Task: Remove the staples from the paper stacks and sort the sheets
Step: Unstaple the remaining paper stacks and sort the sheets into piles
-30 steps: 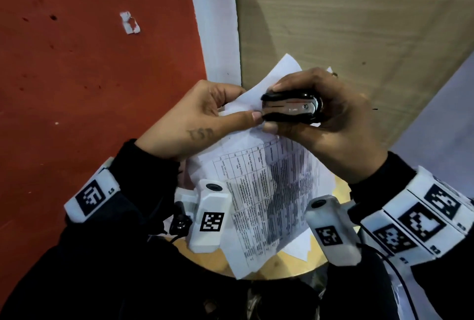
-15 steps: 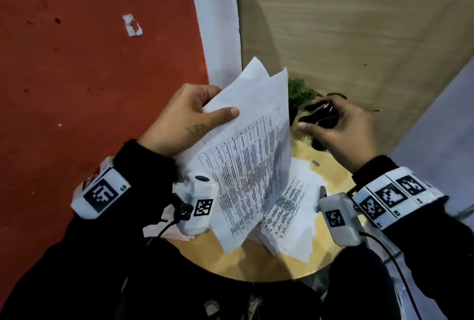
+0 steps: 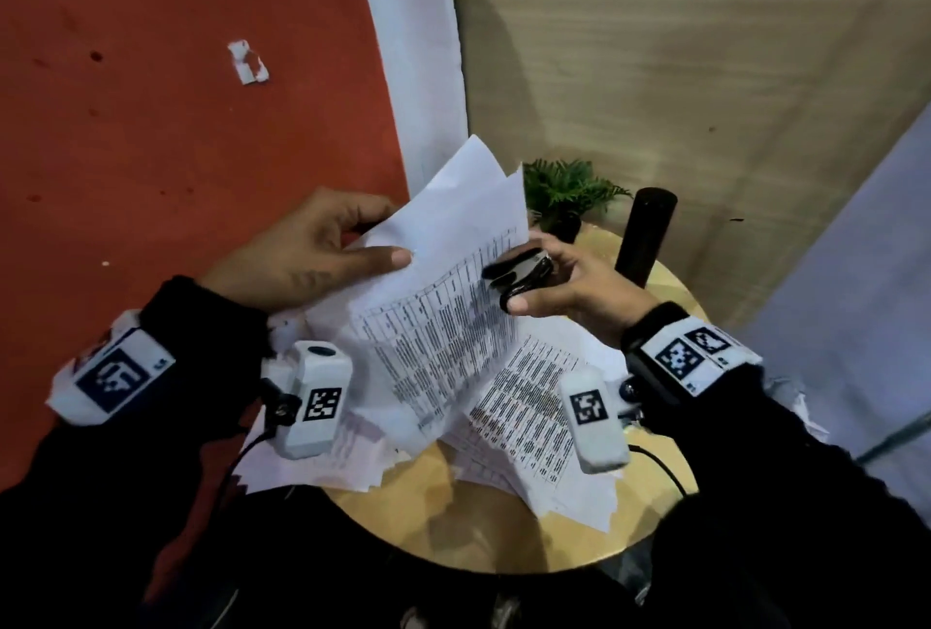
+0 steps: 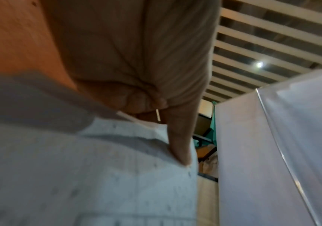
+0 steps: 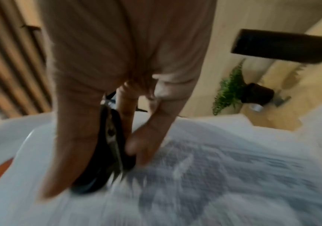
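Note:
My left hand [image 3: 322,260] holds up a printed paper stack [image 3: 453,306] above the small round wooden table [image 3: 453,522], thumb pressed on its upper left part; the left wrist view shows that thumb [image 4: 179,145] on the sheet [image 4: 79,175]. My right hand [image 3: 559,286] grips a black and silver staple remover [image 3: 519,270] at the stack's right edge. In the blurred right wrist view, the staple remover [image 5: 108,149] sits between thumb and fingers, its tip against the printed paper [image 5: 214,175]. Loose printed sheets [image 3: 534,422] lie on the table below.
A small potted fern [image 3: 564,195] and a dark upright cylinder [image 3: 647,235] stand at the table's far side. More sheets [image 3: 327,457] lie at the table's left under my left wrist. Red floor [image 3: 151,149] lies to the left, a wood-grain panel [image 3: 680,74] behind.
A second ago the staple remover was at the stack's top corner. The right hand pulled away to the right, and now it is back at the stack's right edge. The left hand lifted the stack.

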`<state>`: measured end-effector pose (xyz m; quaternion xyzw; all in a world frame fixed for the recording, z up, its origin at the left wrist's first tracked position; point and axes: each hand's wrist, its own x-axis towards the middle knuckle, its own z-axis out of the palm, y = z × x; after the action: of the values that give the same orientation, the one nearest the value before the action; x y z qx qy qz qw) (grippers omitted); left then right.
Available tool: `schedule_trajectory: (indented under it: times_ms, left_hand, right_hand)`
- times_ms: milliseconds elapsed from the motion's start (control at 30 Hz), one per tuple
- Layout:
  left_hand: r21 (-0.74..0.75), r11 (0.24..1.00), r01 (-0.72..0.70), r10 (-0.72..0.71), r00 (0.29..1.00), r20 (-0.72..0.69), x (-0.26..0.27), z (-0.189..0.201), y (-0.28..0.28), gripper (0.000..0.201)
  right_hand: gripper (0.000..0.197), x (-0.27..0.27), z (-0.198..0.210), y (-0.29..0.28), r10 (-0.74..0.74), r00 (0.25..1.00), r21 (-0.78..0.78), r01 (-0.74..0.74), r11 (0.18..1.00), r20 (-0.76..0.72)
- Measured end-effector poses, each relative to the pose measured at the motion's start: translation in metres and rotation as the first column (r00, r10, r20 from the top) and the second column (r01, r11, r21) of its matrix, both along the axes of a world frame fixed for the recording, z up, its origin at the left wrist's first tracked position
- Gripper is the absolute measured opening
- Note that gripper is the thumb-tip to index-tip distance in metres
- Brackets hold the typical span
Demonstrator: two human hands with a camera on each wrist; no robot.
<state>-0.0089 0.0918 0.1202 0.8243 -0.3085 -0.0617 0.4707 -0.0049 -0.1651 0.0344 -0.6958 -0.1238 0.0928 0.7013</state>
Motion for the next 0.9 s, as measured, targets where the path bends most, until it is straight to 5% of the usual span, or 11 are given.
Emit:
schedule_trajectory:
  times_ms: [333,500,567,667,767,900]
  left_hand:
    - [-0.085,0.995,-0.043,0.058,0.98,0.189,0.023,-0.007,0.019,0.019]
    - [-0.133,0.965,-0.224,0.25,0.942,0.225,0.036,-0.013,0.044,0.037]
    - [-0.279,0.89,-0.362,0.399,0.913,0.088,0.042,-0.029,0.063,0.062]
    - [-0.463,0.773,-0.434,0.368,0.901,-0.229,0.037,-0.079,0.066,0.094]
    - [-0.476,0.687,-0.55,0.351,0.824,-0.445,0.044,-0.123,0.065,0.084]
    - [-0.25,0.641,-0.725,0.611,0.68,-0.405,0.081,-0.163,0.092,0.037]
  right_hand:
    - [0.059,-0.001,0.004,0.0,0.216,0.976,-0.017,-0.217,0.976,-0.036]
    - [0.063,0.004,0.011,0.009,0.118,0.992,0.028,-0.119,0.993,0.034]
    - [0.071,0.01,0.011,0.012,0.041,0.999,0.104,-0.044,0.994,0.032]
    - [0.068,0.016,0.005,0.025,-0.018,0.999,0.2,0.025,0.979,-0.033]
    - [0.061,0.024,-0.01,0.046,-0.059,0.989,0.208,0.086,0.974,-0.136]
    - [0.028,0.035,-0.048,0.056,-0.316,0.921,0.118,0.348,0.93,-0.227]
